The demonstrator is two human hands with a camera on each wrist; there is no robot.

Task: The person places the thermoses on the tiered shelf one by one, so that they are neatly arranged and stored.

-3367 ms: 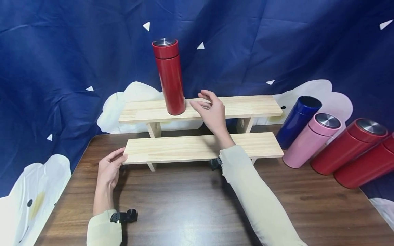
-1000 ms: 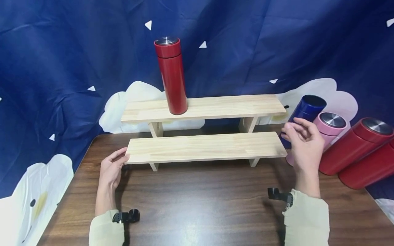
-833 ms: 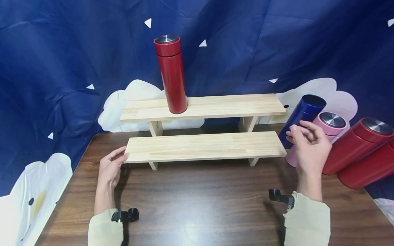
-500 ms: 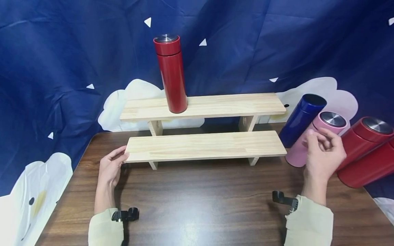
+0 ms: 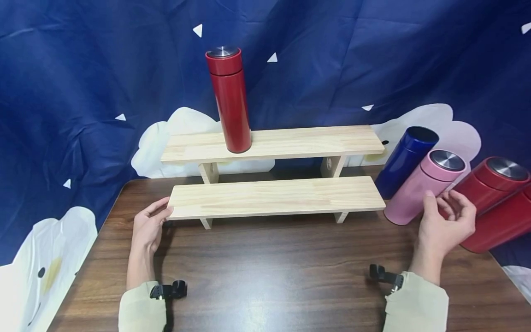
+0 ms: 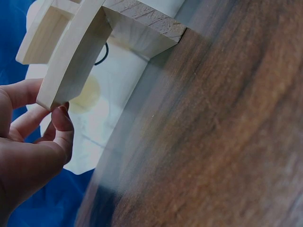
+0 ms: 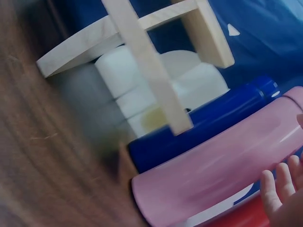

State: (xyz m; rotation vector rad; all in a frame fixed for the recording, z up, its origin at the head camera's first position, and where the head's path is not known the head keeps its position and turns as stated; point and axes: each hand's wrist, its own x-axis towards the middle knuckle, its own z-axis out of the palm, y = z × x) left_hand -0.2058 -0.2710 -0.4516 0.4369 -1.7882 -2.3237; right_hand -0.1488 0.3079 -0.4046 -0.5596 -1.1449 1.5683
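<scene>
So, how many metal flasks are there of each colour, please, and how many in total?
Red cylindrical metal flasks: 3, namely one upright on the upper wooden shelf and two leaning at the far right
Dark blue cylindrical flask: 1
Pink cylindrical flask with a steel lid: 1
Total: 5

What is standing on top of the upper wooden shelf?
One tall red flask with a silver cap stands upright on the upper shelf, toward its left end. The rest of the board shows bare. The flask's base hides the wood beneath it.
</scene>
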